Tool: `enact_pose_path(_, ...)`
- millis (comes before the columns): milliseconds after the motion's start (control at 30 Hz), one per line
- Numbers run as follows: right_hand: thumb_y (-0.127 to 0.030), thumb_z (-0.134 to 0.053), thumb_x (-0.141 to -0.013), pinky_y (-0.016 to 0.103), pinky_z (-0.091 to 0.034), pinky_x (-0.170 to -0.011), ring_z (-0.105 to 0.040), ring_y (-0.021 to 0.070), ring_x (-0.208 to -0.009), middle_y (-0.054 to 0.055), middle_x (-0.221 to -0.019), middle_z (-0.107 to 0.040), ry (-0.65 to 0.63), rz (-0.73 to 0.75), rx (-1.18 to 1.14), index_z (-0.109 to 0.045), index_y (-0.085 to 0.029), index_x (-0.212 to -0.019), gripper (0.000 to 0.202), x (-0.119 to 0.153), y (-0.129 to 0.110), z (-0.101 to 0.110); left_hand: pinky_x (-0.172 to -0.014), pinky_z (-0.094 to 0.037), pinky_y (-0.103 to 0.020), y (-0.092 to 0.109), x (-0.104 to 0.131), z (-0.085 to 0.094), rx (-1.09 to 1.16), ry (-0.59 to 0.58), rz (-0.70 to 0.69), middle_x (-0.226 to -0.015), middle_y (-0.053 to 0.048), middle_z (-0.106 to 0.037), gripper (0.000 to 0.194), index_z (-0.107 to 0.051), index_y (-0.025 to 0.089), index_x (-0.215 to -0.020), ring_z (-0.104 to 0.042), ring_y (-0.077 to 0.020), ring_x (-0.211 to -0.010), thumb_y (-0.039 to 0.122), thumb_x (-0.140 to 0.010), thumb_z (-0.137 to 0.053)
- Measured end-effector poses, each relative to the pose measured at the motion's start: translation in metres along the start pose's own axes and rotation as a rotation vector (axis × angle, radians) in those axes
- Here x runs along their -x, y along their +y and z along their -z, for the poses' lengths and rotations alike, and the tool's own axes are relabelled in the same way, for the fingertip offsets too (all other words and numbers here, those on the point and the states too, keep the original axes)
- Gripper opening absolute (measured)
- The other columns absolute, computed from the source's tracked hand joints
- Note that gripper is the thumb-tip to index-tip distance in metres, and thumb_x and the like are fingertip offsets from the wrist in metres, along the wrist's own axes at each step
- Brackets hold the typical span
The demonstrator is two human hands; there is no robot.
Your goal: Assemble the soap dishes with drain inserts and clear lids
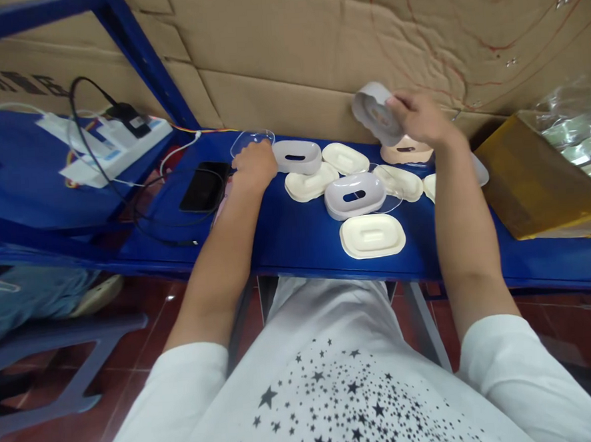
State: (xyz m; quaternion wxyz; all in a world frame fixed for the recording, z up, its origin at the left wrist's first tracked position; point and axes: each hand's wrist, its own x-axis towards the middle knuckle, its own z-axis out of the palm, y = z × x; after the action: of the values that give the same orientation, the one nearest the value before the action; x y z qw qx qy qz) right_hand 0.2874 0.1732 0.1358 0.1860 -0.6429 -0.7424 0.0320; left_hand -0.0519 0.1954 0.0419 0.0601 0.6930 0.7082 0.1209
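Observation:
My right hand point(416, 115) grips a grey oval dish point(376, 113), tilted and raised above the back of the blue table. At the back left, the fingers of my left hand point(256, 162) are closed at the edge of a clear oval tray point(243, 141). Beside that hand sits a light grey slotted dish point(297, 157). Another glossy grey slotted dish point(355, 196) lies in the middle, among several cream oval pieces point(372, 235). Below the raised dish is a peach dish point(406, 150), partly hidden by my right forearm.
A black phone point(204, 186) and a dark cable lie left of my left forearm. Farther left is a white power strip point(121, 151) with plugs. A yellow-taped box point(538, 179) and plastic-wrapped items point(581, 143) stand at right. Cardboard point(275, 55) lines the back.

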Motion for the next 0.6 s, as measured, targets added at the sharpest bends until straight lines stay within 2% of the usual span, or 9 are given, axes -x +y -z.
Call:
enact_pose_path(67, -0.031, -0.037, -0.115, 0.034, -0.05, -0.1, -0.065, 0.0223, -0.11, 0.012, -0.13, -0.075, 0.059, 0.041, 0.02, -0.07, -0.015, -0.128, 0.039, 0.013, 0.011, 0.015, -0.108, -0.053, -0.065, -0.003, -0.002, -0.003, 0.006, 0.015, -0.038, -0.139, -0.029, -0.07, 0.054, -0.065, 0.017, -0.147, -0.066, -0.0466, -0.133, 0.038, -0.098, -0.053)
enact_pose_path(133, -0.03, -0.038, -0.114, 0.036, -0.047, -0.106, -0.064, 0.025, -0.117, 0.015, -0.135, -0.074, 0.09, 0.063, 0.038, -0.07, -0.014, -0.13, 0.039, 0.033, 0.025, 0.022, -0.107, -0.054, -0.064, -0.004, -0.003, -0.004, -0.012, 0.014, -0.058, -0.134, -0.028, -0.072, 0.056, -0.065, 0.015, -0.147, -0.067, -0.0459, -0.132, 0.037, -0.096, -0.055)
enact_pose_path(200, -0.032, -0.037, -0.114, 0.038, -0.046, -0.11, -0.064, 0.0276, -0.125, 0.018, -0.142, -0.071, 0.119, 0.052, 0.07, -0.067, -0.016, -0.138, 0.042, 0.056, 0.041, 0.02, -0.107, -0.054, -0.063, -0.001, -0.002, -0.002, -0.042, -0.002, -0.062, -0.135, -0.028, -0.072, 0.056, -0.066, 0.012, -0.146, -0.067, -0.0458, -0.131, 0.034, -0.095, -0.056)
enact_pose_path(333, -0.037, -0.027, -0.115, 0.041, -0.046, -0.11, -0.064, 0.0299, -0.133, 0.02, -0.15, -0.067, 0.223, -0.094, 0.167, -0.052, -0.018, -0.157, 0.052, 0.094, 0.065, 0.007, -0.108, -0.055, -0.06, 0.008, 0.004, 0.003, -0.065, -0.012, -0.056, -0.14, -0.028, -0.071, 0.05, -0.068, 0.011, -0.142, -0.068, -0.0449, -0.132, 0.026, -0.095, -0.055)
enact_pose_path(400, -0.039, -0.025, -0.114, 0.04, -0.045, -0.109, -0.064, 0.0293, -0.133, 0.02, -0.148, -0.068, 0.249, -0.128, 0.195, -0.051, -0.018, -0.157, 0.054, 0.1, 0.071, 0.003, -0.109, -0.054, -0.06, 0.011, 0.007, 0.006, -0.034, 0.008, -0.037, -0.139, -0.025, -0.072, 0.046, -0.071, 0.013, -0.138, -0.067, -0.0444, -0.132, 0.026, -0.097, -0.055)
enact_pose_path(500, -0.041, -0.03, -0.113, 0.041, -0.04, -0.114, -0.063, 0.0301, -0.135, 0.021, -0.145, -0.07, 0.223, -0.084, 0.238, -0.056, -0.017, -0.153, 0.054, 0.099, 0.07, -0.001, -0.111, -0.052, -0.06, 0.012, 0.012, 0.014, 0.011, 0.061, 0.02, -0.139, -0.024, -0.071, 0.041, -0.071, 0.013, -0.135, -0.065, -0.0439, -0.134, 0.025, -0.1, -0.054)
enact_pose_path(533, -0.042, -0.032, -0.112, 0.042, -0.037, -0.116, -0.062, 0.0308, -0.136, 0.021, -0.144, -0.07, 0.2, -0.063, 0.252, -0.057, -0.017, -0.152, 0.053, 0.098, 0.068, -0.003, -0.112, -0.051, -0.059, 0.011, 0.013, 0.018, 0.029, 0.094, 0.029, -0.141, -0.022, -0.069, 0.041, -0.068, 0.014, -0.139, -0.063, -0.0425, -0.135, 0.025, -0.103, -0.052)
enact_pose_path(600, -0.043, -0.035, -0.112, 0.045, -0.034, -0.117, -0.062, 0.0328, -0.136, 0.02, -0.144, -0.072, 0.16, -0.024, 0.265, -0.06, -0.018, -0.15, 0.053, 0.098, 0.064, -0.007, -0.115, -0.046, -0.058, 0.008, 0.011, 0.023, 0.173, 0.217, -0.042, -0.144, -0.018, -0.065, 0.042, -0.061, 0.015, -0.146, -0.06, -0.0382, -0.135, 0.026, -0.108, -0.05)
